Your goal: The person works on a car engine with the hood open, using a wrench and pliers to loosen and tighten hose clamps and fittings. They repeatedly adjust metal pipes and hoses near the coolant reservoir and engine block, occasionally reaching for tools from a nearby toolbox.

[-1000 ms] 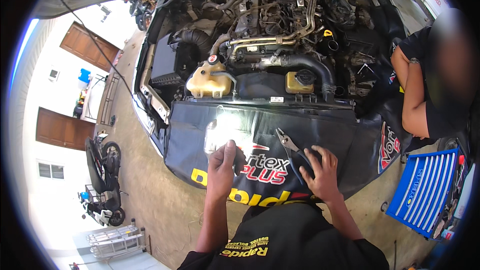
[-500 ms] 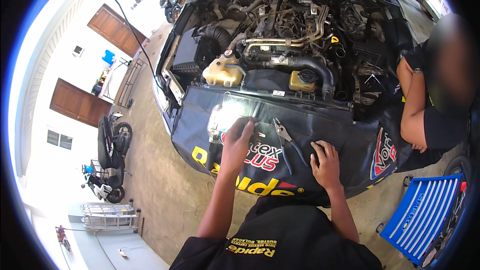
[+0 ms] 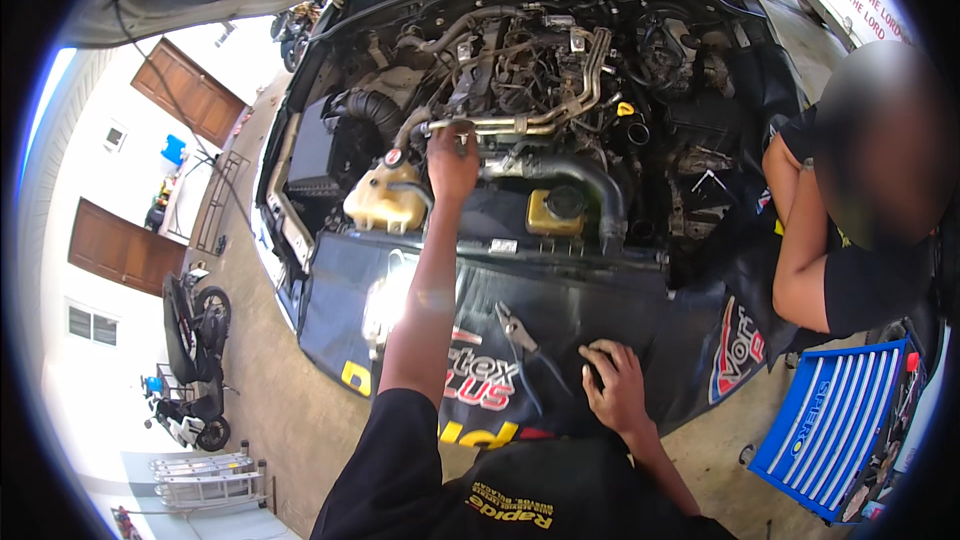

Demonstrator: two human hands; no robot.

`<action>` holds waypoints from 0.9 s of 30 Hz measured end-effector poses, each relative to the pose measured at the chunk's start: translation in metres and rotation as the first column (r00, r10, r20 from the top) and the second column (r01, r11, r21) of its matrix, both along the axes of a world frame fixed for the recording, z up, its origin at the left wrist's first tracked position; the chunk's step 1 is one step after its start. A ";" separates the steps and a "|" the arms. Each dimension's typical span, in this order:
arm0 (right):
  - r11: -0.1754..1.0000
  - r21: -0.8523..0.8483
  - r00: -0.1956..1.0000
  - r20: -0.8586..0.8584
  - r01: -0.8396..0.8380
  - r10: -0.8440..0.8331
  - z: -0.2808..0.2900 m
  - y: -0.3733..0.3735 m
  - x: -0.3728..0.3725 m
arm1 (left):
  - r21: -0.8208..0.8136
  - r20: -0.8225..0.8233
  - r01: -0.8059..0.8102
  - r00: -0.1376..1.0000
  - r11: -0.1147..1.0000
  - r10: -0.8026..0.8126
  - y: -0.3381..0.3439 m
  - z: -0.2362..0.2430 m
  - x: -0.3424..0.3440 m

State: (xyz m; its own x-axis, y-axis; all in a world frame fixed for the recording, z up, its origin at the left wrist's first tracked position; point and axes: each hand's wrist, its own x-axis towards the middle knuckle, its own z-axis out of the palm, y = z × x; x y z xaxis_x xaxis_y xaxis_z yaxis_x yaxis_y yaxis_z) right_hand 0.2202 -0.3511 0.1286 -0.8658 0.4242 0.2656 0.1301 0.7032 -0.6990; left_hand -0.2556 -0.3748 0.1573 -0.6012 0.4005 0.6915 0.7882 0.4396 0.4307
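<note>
My left hand (image 3: 453, 168) reaches into the engine bay, its fingers closed by the metal pipes (image 3: 530, 126) at the front of the engine. What the fingertips hold, if anything, is too small to make out. My right hand (image 3: 614, 386) rests on the black fender cover (image 3: 580, 310), fingers loosely bent and apart, with nothing visible in it. Slip-joint pliers (image 3: 517, 332) with dark blue handles lie on the cover, left of my right hand. A bright work lamp (image 3: 381, 314) shines on the cover, partly behind my left forearm.
A yellowed coolant tank (image 3: 385, 202) stands left of my left hand; a small reservoir with a black cap (image 3: 556, 210) sits right. A black hose (image 3: 595, 180) curves nearby. A person with folded arms (image 3: 800, 230) leans at the right. A blue tool cart (image 3: 830, 430) stands lower right.
My left hand has moved forward from over the cover beside the lamp to the engine's metal pipes. My right hand remains on the cover near the pliers. The whole view has shifted.
</note>
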 end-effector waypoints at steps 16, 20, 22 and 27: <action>0.912 0.187 0.911 -0.273 0.366 -0.309 0.028 0.330 -0.318 | -0.322 0.069 0.238 0.971 0.916 -0.228 0.099 -0.029 -0.012; 0.891 0.027 0.890 0.026 0.454 -0.454 0.019 0.365 -0.384 | -0.327 0.075 0.279 0.960 0.903 -0.270 0.106 -0.028 -0.018; 0.901 -0.054 0.903 0.046 0.429 -0.427 0.017 0.358 -0.392 | -0.333 0.082 0.283 0.959 0.900 -0.271 0.099 -0.025 -0.020; 0.928 -0.069 0.930 0.050 0.367 -0.364 0.021 0.369 -0.393 | -0.320 0.086 0.290 0.957 0.902 -0.277 0.103 -0.022 -0.019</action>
